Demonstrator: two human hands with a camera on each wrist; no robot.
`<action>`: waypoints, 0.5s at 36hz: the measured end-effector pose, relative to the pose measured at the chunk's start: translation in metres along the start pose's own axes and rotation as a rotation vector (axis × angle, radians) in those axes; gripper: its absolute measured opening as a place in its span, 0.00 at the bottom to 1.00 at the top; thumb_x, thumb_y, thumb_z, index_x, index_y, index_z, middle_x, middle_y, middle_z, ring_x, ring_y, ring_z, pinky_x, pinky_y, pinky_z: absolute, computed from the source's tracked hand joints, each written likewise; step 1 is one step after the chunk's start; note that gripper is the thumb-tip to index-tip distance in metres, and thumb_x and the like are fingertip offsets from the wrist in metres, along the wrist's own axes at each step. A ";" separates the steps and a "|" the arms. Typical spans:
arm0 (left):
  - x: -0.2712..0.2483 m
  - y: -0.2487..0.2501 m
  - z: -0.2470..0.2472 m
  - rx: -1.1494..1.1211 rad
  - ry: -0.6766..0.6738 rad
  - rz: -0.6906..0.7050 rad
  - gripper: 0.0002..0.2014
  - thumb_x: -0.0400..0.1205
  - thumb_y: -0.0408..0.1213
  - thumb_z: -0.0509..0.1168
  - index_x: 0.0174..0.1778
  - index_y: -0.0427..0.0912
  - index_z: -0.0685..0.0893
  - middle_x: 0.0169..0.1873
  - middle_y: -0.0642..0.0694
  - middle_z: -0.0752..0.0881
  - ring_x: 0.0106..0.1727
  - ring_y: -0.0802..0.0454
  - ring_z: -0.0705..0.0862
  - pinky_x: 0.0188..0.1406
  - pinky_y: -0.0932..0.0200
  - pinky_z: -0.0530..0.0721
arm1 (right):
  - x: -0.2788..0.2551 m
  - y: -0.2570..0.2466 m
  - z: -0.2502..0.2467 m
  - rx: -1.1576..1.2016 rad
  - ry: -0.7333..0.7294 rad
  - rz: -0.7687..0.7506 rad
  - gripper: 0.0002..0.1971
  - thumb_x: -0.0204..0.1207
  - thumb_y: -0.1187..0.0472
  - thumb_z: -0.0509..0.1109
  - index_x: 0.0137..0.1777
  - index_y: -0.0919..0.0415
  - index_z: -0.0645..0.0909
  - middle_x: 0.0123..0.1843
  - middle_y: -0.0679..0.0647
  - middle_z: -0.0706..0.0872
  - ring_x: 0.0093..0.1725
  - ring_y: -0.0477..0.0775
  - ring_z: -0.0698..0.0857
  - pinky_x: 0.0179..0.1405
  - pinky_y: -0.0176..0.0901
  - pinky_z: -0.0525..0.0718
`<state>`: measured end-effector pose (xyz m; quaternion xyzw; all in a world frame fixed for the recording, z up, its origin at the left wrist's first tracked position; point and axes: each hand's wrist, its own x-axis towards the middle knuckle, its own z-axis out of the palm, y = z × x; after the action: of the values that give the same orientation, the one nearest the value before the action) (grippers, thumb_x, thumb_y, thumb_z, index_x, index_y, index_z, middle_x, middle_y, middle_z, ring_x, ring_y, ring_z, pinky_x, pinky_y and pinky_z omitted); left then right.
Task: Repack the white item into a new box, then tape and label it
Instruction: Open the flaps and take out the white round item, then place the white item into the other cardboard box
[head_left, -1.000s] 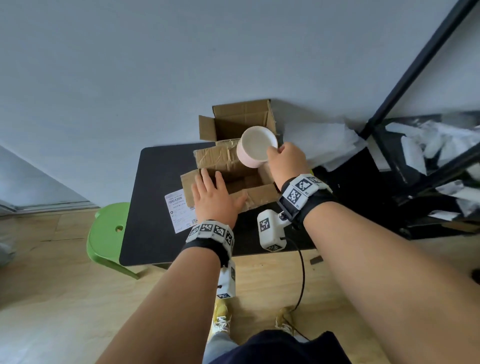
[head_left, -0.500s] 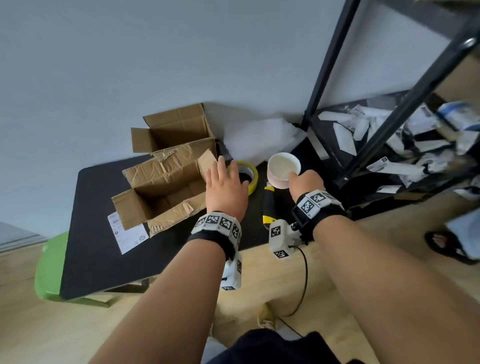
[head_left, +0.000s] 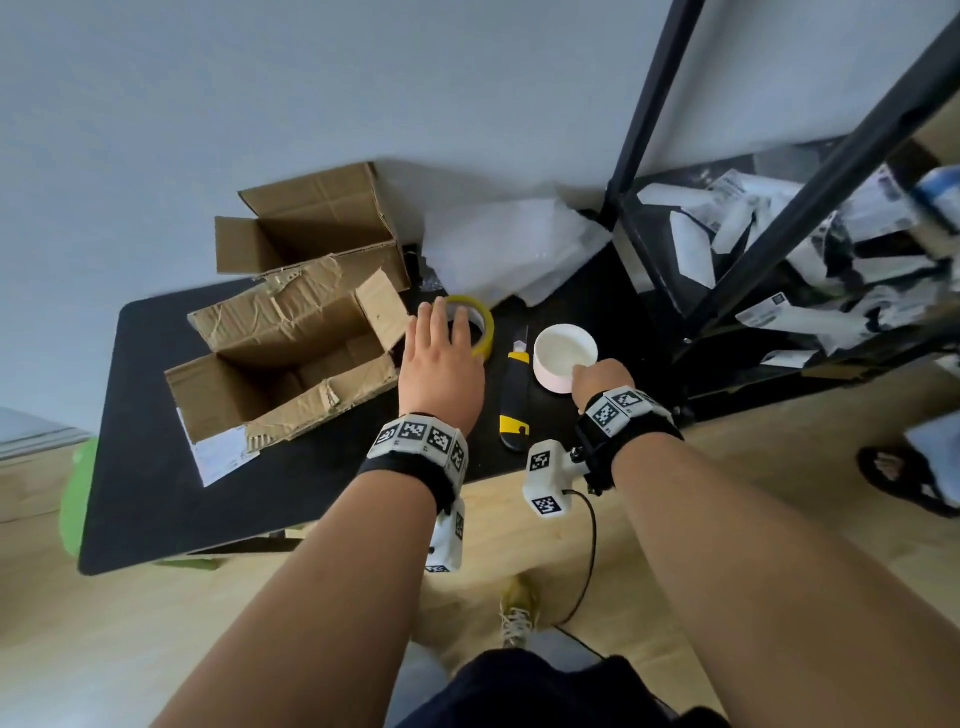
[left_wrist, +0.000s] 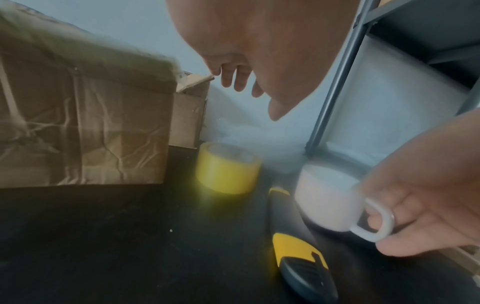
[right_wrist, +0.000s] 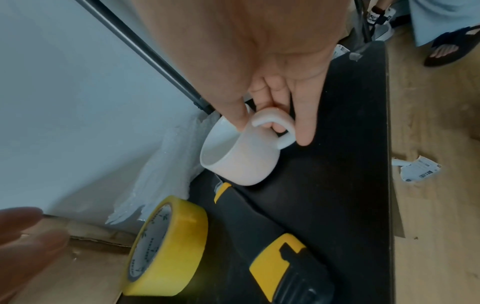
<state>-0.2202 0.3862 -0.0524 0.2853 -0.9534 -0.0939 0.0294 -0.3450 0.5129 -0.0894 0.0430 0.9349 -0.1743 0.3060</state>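
Setting the white ceramic mug (head_left: 565, 357) down on the black table (head_left: 156, 467), right of centre, the right hand (head_left: 597, 376) keeps thumb and fingers curled round its handle; a second ago it was above the worn cardboard box (head_left: 291, 358). Unpacking looks done. The left hand (head_left: 441, 364) hovers flat, empty, over one yellow tape roll (head_left: 480, 325). Two open cardboard boxes, one yellow-black utility knife (head_left: 514, 402).

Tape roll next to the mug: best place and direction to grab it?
The yellow tape roll lies flat on the black table with its core hole up. Probably come from above with the left hand: thumb in the hole, fingers on the outer band.
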 end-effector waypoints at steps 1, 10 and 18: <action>0.000 0.000 0.000 -0.007 0.007 -0.002 0.29 0.86 0.40 0.56 0.83 0.40 0.56 0.84 0.39 0.52 0.85 0.41 0.46 0.83 0.47 0.43 | -0.001 0.001 -0.002 0.021 -0.016 -0.034 0.21 0.85 0.58 0.57 0.69 0.74 0.76 0.68 0.68 0.81 0.69 0.68 0.78 0.65 0.52 0.76; -0.001 -0.010 -0.017 -0.027 0.123 -0.025 0.29 0.84 0.28 0.51 0.83 0.40 0.55 0.84 0.40 0.52 0.85 0.43 0.45 0.84 0.49 0.40 | -0.021 -0.031 -0.016 -0.025 0.238 -0.083 0.20 0.79 0.61 0.62 0.70 0.64 0.71 0.71 0.63 0.71 0.71 0.64 0.72 0.64 0.57 0.74; -0.017 -0.046 -0.044 -0.013 0.199 -0.216 0.32 0.81 0.28 0.54 0.83 0.40 0.55 0.84 0.42 0.53 0.85 0.44 0.46 0.84 0.48 0.41 | -0.051 -0.080 -0.017 0.054 0.117 -0.474 0.17 0.81 0.60 0.62 0.67 0.66 0.74 0.68 0.66 0.78 0.67 0.68 0.77 0.56 0.50 0.76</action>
<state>-0.1765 0.3504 -0.0182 0.3938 -0.9089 -0.0742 0.1153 -0.3280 0.4450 -0.0230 -0.1595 0.9300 -0.2635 0.2005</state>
